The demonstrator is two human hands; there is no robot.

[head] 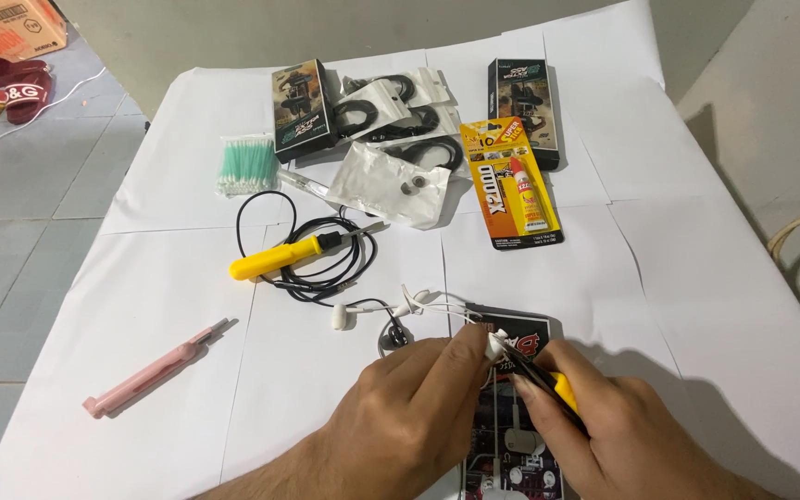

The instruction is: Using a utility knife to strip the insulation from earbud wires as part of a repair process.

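Observation:
My left hand (409, 407) pinches a small white earbud piece (496, 344) between thumb and fingers, above a dark printed card (522, 335). My right hand (604, 426) grips a yellow-handled tool (562, 391) whose dark tip meets that earbud piece. Thin white earphone wire (418, 304) runs left from my fingers to another white earbud (339, 317) and a small dark round part (394, 337) on the white paper.
A yellow soldering iron (280, 257) with a black cord lies at centre. A pink tool (150, 372) lies at left. Farther back are green swabs (246, 167), two dark boxes (300, 109), bagged black parts (391, 104), a crumpled clear bag (389, 183) and an orange glue card (509, 183).

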